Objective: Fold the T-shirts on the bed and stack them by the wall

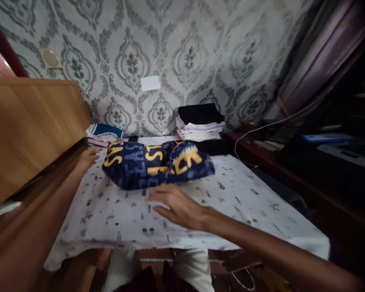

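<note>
A navy garment with yellow and blue lettering (134,166) lies bunched across the far half of a table covered with a white patterned cloth (231,207). My left hand (88,158) is beside the garment's left end, close to the table's left edge; its fingers are blurred and I cannot make out their shape. Just in front of the garment, my right hand (178,207) hovers low over the cloth with its fingers apart and nothing in them.
Behind the garment are a stack of folded clothes with a black one on top (200,114) and a smaller blue and white pile (105,132). A wooden panel (33,129) stands at the left. A white cable (261,127) hangs at the right.
</note>
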Motion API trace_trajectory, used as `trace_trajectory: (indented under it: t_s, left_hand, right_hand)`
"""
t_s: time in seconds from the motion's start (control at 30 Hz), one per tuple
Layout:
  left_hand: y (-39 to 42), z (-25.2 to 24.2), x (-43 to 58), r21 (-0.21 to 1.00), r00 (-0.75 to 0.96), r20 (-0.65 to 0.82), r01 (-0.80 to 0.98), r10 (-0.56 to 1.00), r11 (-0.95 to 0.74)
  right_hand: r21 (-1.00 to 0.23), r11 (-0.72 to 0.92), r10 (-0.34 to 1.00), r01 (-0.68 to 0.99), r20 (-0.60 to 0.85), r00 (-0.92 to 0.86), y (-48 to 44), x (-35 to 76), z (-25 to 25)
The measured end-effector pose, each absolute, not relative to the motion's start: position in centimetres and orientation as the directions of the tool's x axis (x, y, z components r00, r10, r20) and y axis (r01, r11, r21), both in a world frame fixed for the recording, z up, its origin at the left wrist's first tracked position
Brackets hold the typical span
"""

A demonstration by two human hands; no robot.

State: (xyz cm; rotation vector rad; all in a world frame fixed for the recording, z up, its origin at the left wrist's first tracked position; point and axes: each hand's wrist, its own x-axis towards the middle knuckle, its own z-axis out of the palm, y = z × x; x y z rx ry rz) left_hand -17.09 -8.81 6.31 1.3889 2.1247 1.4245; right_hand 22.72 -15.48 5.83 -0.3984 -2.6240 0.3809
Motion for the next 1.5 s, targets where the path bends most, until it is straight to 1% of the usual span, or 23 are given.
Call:
trace_trajectory:
  t_s: [0.03,0.07,0.13,0.23,0.3,0.37,0.47,0.53,0.6,0.67,0.7,0.77,0.83,0.9,1.0,1.1,1.17,1.23,1.3,1.33,1.37,1.4,1.5]
  left_hand:
    - [-9.6,4.8,-17.4,0.821,-0.559,0.23,0.551,0.796,0.15]
    - [-10.2,3.7,-17.6,0.829,-0.582,0.186,0.526,0.791,0.192]
    - [-11.2,2.3,-17.6,0.844,-0.59,0.15,0.494,0.793,0.208]
    - [-12.0,1.4,-16.7,0.808,-0.519,0.127,0.548,0.845,0.215]
    - [-12.8,1.0,-15.6,0.7,-0.431,0.087,0.668,0.898,0.252]
    - [-14.1,0.3,-14.5,0.537,-0.349,0.038,0.798,0.936,0.275]
    - [-16.7,-0.9,-13.3,0.341,-0.32,0.048,0.896,0.946,0.286]
    - [-18.3,-1.6,-12.9,0.285,-0.339,0.044,0.906,0.94,0.313]
    - [-19.4,-1.8,-12.9,0.286,-0.346,-0.009,0.898,0.938,0.334]
    - [-19.8,-1.6,-13.0,0.336,-0.32,-0.062,0.885,0.945,0.322]
    - [-19.9,-1.2,-13.2,0.387,-0.298,-0.076,0.871,0.951,0.304]
    - [-20.0,-0.4,-13.4,0.534,-0.252,-0.107,0.801,0.962,0.269]
    - [-20.3,0.7,-13.7,0.666,-0.225,-0.165,0.693,0.96,0.277]
    - [-20.8,1.5,-14.1,0.723,-0.205,-0.241,0.614,0.949,0.317]
    - [-21.5,2.1,-15.0,0.698,-0.161,-0.323,0.624,0.933,0.35]
    - [-21.1,2.3,-15.9,0.648,-0.147,-0.336,0.681,0.93,0.341]
    - [-19.6,2.4,-16.3,0.631,-0.177,-0.296,0.701,0.939,0.331]
    - [-17.0,2.5,-16.3,0.623,-0.217,-0.237,0.714,0.947,0.32]
    - [-13.4,2.4,-15.9,0.592,-0.275,-0.187,0.734,0.943,0.332]
    - [-11.3,2.4,-15.6,0.566,-0.31,-0.168,0.747,0.936,0.349]
    - [-9.1,2.2,-15.3,0.534,-0.346,-0.148,0.761,0.926,0.369]
    - [-6.9,2.0,-14.9,0.503,-0.375,-0.128,0.773,0.918,0.386]
    - [-1.0,0.9,-14.0,0.419,-0.439,-0.06,0.804,0.897,0.421]
  right_hand:
    - [-0.373,0.906,0.332,0.2,0.332,-0.883,-15.9,22.6,4.4]
    - [-0.406,0.891,0.343,0.204,0.307,-0.888,-16.0,22.8,3.4]
    - [-0.427,0.864,0.421,0.266,0.325,-0.847,-14.9,23.6,2.3]
    - [-0.367,0.764,0.64,0.531,0.329,-0.694,-11.4,25.5,1.6]
    - [-0.287,0.618,0.785,0.732,0.278,-0.554,-9.3,26.9,1.0]
    - [-0.223,0.491,0.867,0.842,0.217,-0.448,-8.0,28.2,0.1]
    - [-0.218,0.463,0.886,0.859,0.139,-0.442,-7.8,29.5,-1.1]
    - [-0.263,0.478,0.878,0.838,0.116,-0.465,-8.3,29.9,-1.3]
    - [-0.33,0.491,0.871,0.806,0.148,-0.469,-8.8,30.1,-0.9]
    - [-0.397,0.527,0.85,0.752,0.225,-0.476,-9.6,30.4,-0.2]
    - [-0.425,0.551,0.834,0.718,0.266,-0.483,-10.0,30.7,0.2]
    - [-0.481,0.584,0.811,0.653,0.309,-0.498,-11.3,31.4,1.1]
    - [-0.543,0.588,0.799,0.599,0.279,-0.532,-13.0,32.1,2.0]
    - [-0.605,0.578,0.771,0.548,0.185,-0.609,-14.8,32.7,2.7]
    - [-0.652,0.561,0.673,0.51,0.001,-0.74,-17.0,33.0,3.1]
    - [-0.679,0.532,0.578,0.506,-0.145,-0.803,-17.0,32.9,2.9]
    - [-0.738,0.465,0.568,0.488,-0.174,-0.805,-15.1,32.7,2.6]
    - [-0.784,0.401,0.644,0.475,-0.127,-0.754,-11.4,31.9,2.3]
    - [-0.749,0.398,0.774,0.53,-0.037,-0.632,-6.4,30.4,2.1]
    - [-0.664,0.392,0.855,0.637,0.008,-0.519,-3.7,29.4,2.0]
    - [-0.543,0.354,0.913,0.761,0.026,-0.407,-1.0,28.3,2.0]
    - [-0.491,0.318,0.939,0.811,0.044,-0.342,1.6,27.1,1.9]
    - [-0.417,0.213,0.976,0.884,0.044,-0.214,8.1,23.5,1.1]
